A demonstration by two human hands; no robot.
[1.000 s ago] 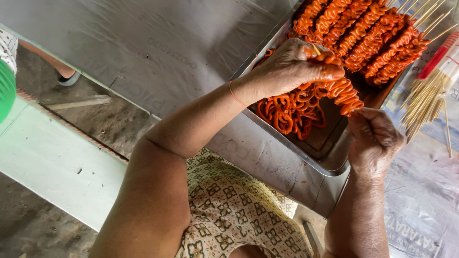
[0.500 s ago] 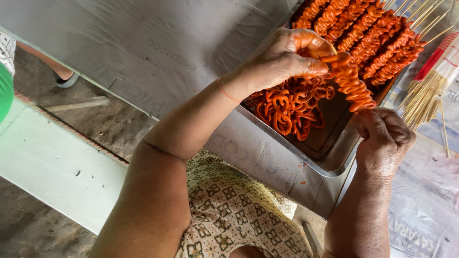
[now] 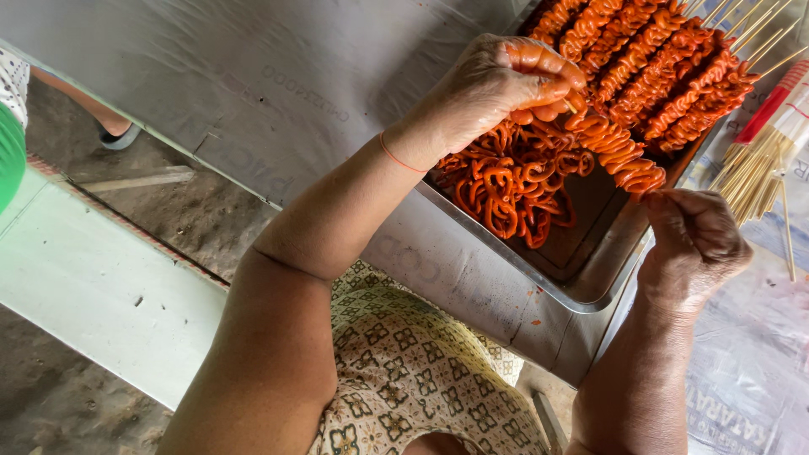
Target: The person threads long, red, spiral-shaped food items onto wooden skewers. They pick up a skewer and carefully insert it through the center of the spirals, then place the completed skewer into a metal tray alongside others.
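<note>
**Mid-skewer: both hands on one loaded stick over the tray**

Currently, left to right. Far left: pale green bench (image 3: 93, 286) on a dirt floor, someone else's sandalled foot (image 3: 114, 135) at the top edge. Patterned garment (image 3: 404, 371) at bottom centre, over the person's lap.

Left hand (image 3: 497, 88) is up over the metal tray (image 3: 539, 282); fingers curled tight, pinching orange coiled pieces at the upper end of the skewer in hand (image 3: 611, 147). Fingertips are stained orange. Below that hand, a loose heap of orange coiled strips (image 3: 514, 190) lies in the tray's near half.

The skewer runs diagonally down to the right, packed with coils, held above the tray and not resting in it. Right hand (image 3: 695, 236) grips its lower end; fingers closed narrow around the tip, the stick itself hidden in the grip.

Upper right: finished skewers (image 3: 657, 59) stacked side by side in the tray's far half. Far right: bundle of bare bamboo sticks (image 3: 758, 164) on the plastic-covered table, just beside the tray.
</note>
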